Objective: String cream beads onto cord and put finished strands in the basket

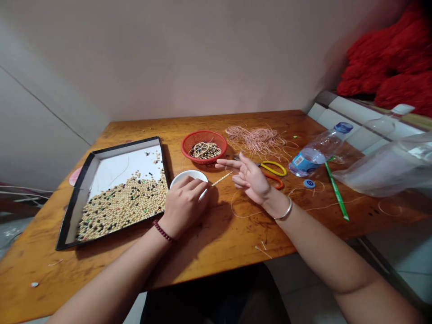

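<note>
My left hand (187, 198) is closed, over the near edge of a small white bowl (194, 173). From its fingers a short string of pale beads (221, 179) sticks out to the right, its far tip near my right hand (249, 177). That hand is turned palm up, fingers apart, the index finger stretched to the left; I see nothing gripped in it. A thin thread (243, 216) loops on the table below it. To the left lies a black-rimmed tray (111, 168) with many loose pale beads (124, 204) and some dark ones.
Behind the bowl stands a red basket (188, 155) of strung beads. Pink cord (256, 138) lies in a tangle, near scissors (275, 168) with yellow and orange handles. Rightward are a plastic bottle (313, 153), a blue cap (309, 183), a green stick (335, 191) and a clear bag (388, 166).
</note>
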`<action>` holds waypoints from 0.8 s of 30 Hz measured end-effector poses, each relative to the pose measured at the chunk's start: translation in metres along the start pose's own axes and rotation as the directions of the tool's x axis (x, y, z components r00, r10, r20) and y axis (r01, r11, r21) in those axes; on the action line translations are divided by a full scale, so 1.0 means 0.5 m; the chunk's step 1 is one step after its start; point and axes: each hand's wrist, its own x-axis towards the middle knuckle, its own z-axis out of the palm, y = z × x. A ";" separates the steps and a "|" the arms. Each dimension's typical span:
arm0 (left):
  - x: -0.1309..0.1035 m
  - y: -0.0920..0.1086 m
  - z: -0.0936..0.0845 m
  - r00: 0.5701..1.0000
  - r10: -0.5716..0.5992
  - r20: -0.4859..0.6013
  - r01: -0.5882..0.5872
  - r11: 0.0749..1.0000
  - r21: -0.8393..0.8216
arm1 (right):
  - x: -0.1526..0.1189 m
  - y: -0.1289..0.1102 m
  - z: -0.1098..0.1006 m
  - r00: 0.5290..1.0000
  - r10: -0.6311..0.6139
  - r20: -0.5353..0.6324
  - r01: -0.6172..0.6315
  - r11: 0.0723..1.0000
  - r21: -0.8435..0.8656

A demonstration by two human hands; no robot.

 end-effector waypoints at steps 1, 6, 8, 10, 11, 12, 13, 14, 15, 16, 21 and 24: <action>0.000 0.000 0.001 1.000 0.006 0.003 -0.006 1.000 0.020 | 0.000 0.000 0.000 1.000 -0.003 -0.002 0.003 1.000 0.012; 0.000 -0.003 0.003 0.999 0.024 0.026 -0.026 0.997 0.070 | 0.003 -0.001 -0.007 0.999 -0.032 -0.022 0.033 0.998 0.062; 0.000 -0.004 0.003 0.999 0.027 0.033 -0.029 0.997 0.070 | 0.004 -0.002 -0.010 0.998 -0.032 -0.049 0.034 0.998 0.053; 0.000 -0.006 0.003 0.999 0.028 0.044 -0.031 0.997 0.072 | 0.004 -0.003 -0.011 0.995 -0.037 -0.091 0.040 0.999 0.035; 0.000 -0.007 0.002 0.998 0.027 0.049 -0.031 0.997 0.075 | 0.005 -0.003 -0.010 0.992 -0.046 -0.116 0.049 0.999 0.021; 0.000 -0.007 0.002 0.998 0.026 0.052 -0.030 0.997 0.077 | 0.005 -0.004 -0.010 0.988 -0.057 -0.143 0.058 0.998 0.001; 0.000 -0.008 0.001 0.998 0.024 0.053 -0.028 0.997 0.076 | 0.006 -0.003 -0.010 0.983 -0.068 -0.168 0.065 0.998 -0.024; 0.000 -0.009 0.001 0.999 0.023 0.050 -0.027 0.997 0.074 | 0.007 -0.003 -0.009 0.979 -0.077 -0.189 0.070 0.996 -0.048; 0.000 -0.010 0.001 0.999 0.022 0.043 -0.025 0.997 0.070 | 0.008 -0.002 -0.009 0.975 -0.083 -0.205 0.071 0.995 -0.067; 0.001 -0.011 0.000 0.999 0.020 0.034 -0.022 0.998 0.065 | 0.010 0.000 -0.010 0.973 -0.086 -0.214 0.071 0.994 -0.077; 0.007 -0.018 -0.006 1.000 -0.005 0.001 0.005 0.999 0.044 | 0.018 0.006 -0.020 0.989 -0.053 -0.135 0.062 0.996 0.063; 0.010 -0.024 -0.010 1.000 -0.020 0.014 0.020 0.999 0.026 | 0.019 0.006 -0.024 0.998 -0.022 -0.053 0.030 0.986 0.163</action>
